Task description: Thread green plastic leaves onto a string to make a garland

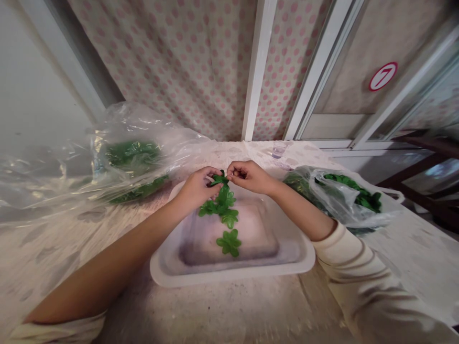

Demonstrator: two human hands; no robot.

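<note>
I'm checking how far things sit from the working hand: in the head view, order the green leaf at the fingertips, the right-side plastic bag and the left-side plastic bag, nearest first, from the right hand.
From the right hand:
1. The green leaf, at its fingertips, above the tray.
2. The right-side plastic bag, off to the hand's right.
3. The left-side plastic bag, beyond the other hand.

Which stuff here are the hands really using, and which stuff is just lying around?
Being used:
left hand
right hand
green leaf shape in their fingers
green leaf shapes below it
white tray

Just lying around:
clear plastic bag of leaves
bag of leaves on the right
small clear cup
</note>
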